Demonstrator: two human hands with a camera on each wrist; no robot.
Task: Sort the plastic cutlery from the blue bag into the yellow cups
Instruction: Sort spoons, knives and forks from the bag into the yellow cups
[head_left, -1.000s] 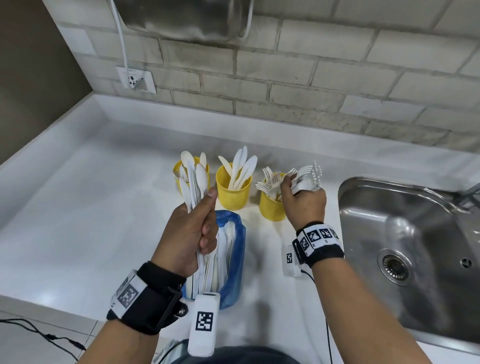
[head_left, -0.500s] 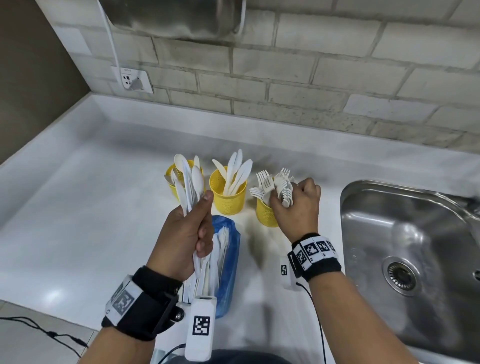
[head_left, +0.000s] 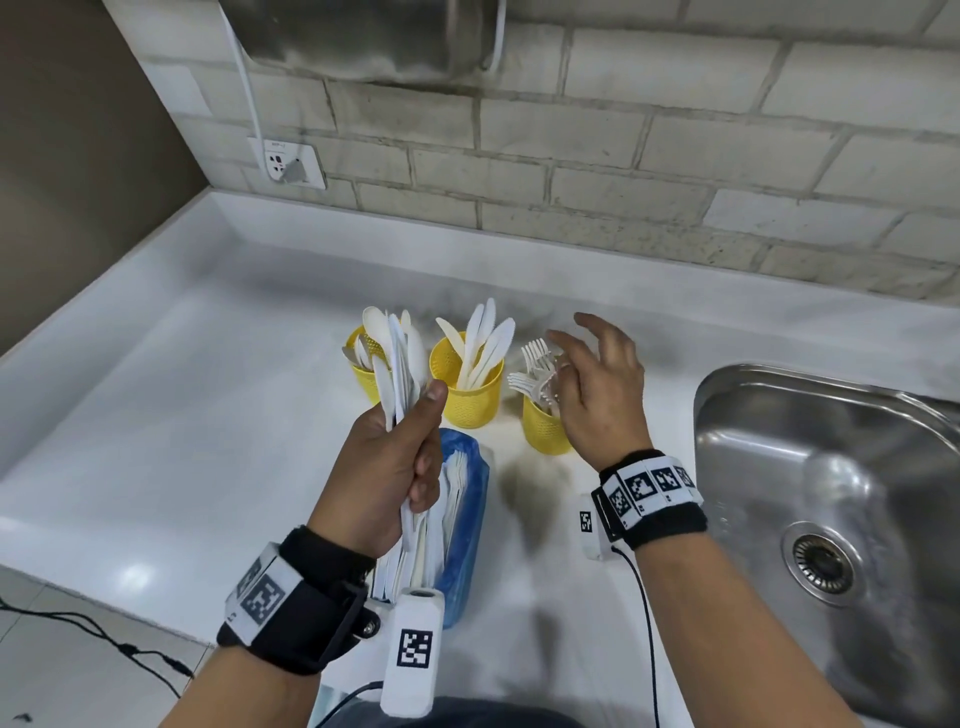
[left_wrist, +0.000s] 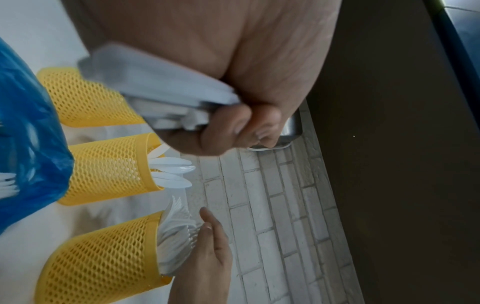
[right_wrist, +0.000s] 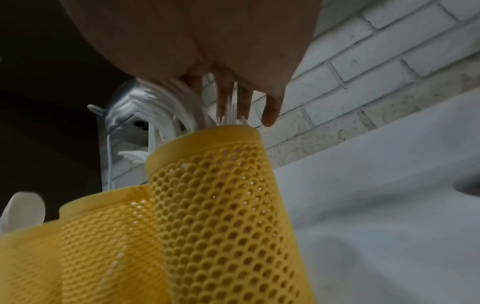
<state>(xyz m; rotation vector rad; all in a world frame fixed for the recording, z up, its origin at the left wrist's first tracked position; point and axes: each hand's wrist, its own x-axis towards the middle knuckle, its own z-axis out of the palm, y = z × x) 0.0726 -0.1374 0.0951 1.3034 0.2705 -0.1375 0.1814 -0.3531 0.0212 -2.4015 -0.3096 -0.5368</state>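
Three yellow mesh cups stand in a row on the white counter: the left cup (head_left: 363, 371) holds spoons, the middle cup (head_left: 470, 397) holds knives (head_left: 480, 348), the right cup (head_left: 545, 428) holds forks (head_left: 535, 371). My left hand (head_left: 387, 462) grips a bundle of white spoons (head_left: 397, 358) upright in front of the left cup, above the blue bag (head_left: 465, 525) lying with more cutlery inside. My right hand (head_left: 597, 384) hovers open just above the right cup (right_wrist: 221, 205), fingers (right_wrist: 233, 98) spread over the fork tips, holding nothing.
A steel sink (head_left: 831, 499) lies at the right. A brick wall with a power socket (head_left: 288, 163) and a metal appliance (head_left: 374, 36) stands behind. Bare counter stretches to the left of the cups. A dark cable (head_left: 104, 639) runs at lower left.
My right hand lowered its bunch of forks into the right cup, let go and spread its fingers. My left hand kept its spoon bundle almost still.
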